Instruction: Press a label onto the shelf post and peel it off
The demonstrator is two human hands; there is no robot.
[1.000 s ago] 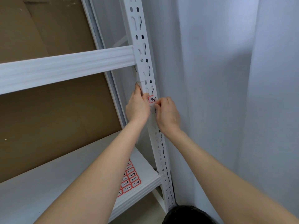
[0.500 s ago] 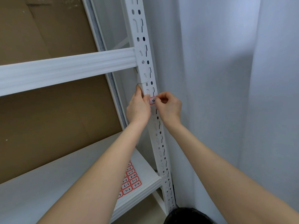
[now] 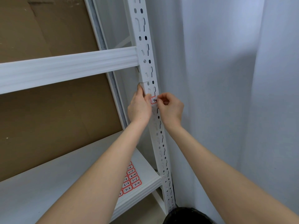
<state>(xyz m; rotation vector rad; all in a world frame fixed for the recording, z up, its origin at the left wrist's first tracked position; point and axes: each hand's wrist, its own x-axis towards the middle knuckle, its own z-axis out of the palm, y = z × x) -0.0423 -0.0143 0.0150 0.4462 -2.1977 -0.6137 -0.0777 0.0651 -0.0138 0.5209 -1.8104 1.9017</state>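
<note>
Both hands met at the white slotted upright (image 3: 151, 88) of a metal rack. Left hand (image 3: 140, 107) had its fingers curled round the post's inner edge, with the thumb tip touching the left edge of a small red-bordered label (image 3: 153, 100). Right hand (image 3: 169, 109) pinched the label's right edge between curled finger and thumb. The label sat on the post's face, just below the joint under the upper shelf beam (image 3: 68, 68); it bore handwriting beginning with a 4, the rest hidden. By the look of it the label was placed but not yet released or smoothed flat. On the lower shelf (image 3: 48, 180), a sheet of similar labels (image 3: 131, 180) lay partly under the left forearm, with many labels unused. Brown cardboard (image 3: 48, 118) backed the rack; a pale curtain (image 3: 226, 94) hung to the right.
</note>
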